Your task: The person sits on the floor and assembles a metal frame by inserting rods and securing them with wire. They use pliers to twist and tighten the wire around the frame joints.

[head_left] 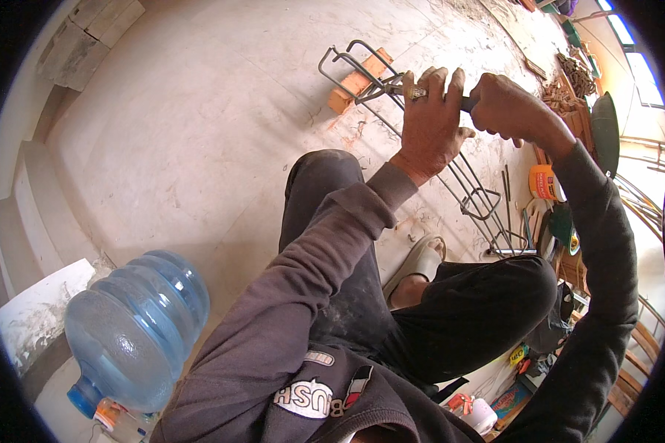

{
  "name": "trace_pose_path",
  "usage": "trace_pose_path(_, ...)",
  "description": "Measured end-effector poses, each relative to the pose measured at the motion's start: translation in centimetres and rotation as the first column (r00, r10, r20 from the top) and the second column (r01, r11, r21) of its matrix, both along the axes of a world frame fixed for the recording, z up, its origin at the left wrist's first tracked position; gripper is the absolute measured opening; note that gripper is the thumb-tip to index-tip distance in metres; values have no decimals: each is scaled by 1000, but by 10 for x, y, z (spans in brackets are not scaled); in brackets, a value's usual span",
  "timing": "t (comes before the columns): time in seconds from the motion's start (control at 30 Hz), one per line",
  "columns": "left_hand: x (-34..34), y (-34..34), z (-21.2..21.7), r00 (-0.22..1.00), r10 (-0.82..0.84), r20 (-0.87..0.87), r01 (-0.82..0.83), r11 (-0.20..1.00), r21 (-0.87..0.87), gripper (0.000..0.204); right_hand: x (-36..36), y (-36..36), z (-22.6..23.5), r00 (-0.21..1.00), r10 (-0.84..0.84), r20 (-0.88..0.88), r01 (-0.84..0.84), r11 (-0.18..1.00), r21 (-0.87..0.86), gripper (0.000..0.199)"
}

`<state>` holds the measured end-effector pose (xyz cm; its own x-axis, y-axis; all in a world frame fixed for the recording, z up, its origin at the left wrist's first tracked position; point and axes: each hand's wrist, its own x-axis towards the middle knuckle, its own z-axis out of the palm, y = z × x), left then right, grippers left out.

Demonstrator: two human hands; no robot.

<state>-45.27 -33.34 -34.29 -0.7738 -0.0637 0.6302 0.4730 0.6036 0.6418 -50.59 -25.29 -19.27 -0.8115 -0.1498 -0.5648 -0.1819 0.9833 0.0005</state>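
A frame of bent steel bars (340,55) with square stirrups runs diagonally in front of me, its far end propped on an orange brick (342,100). A pair of pincers (380,91) reaches across to the bars near the brick, its jaws at the steel. My left hand (432,122) is over the middle of the tool, back of the hand up, fingers bent across it and thumb out to the side. My right hand (506,107) is closed round the dark handle end. Whatever wire the jaws may grip is too small to make out.
A big blue water bottle (137,325) lies on its side at my left. Grey blocks (77,55) stand at the far left. On the right are an orange-and-white bucket (543,182), a green pan-like thing (604,133) and assorted clutter. My sandalled foot (417,269) is near the frame.
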Motion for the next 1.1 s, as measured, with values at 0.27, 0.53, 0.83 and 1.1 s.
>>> trace_pose_path(0.27,-12,12,-8,998,58,-15,-59,992,-113,79,-1,1,14,934,-238,265,287,944,-164,26)
trace_pose_path(0.53,-20,10,-10,1000,18,2,-17,981,-195,46,39,8,-10,665,633,-397,-454,764,459,29)
trace_pose_path(0.83,-25,8,-3,996,61,-59,-65,996,-57,37,22,28,-21,16,890,-455,-539,391,746,32)
trace_pose_path(1.1,-10,1,17,995,90,41,-85,990,-109,44,26,15,-11,469,704,-533,-600,697,392,31)
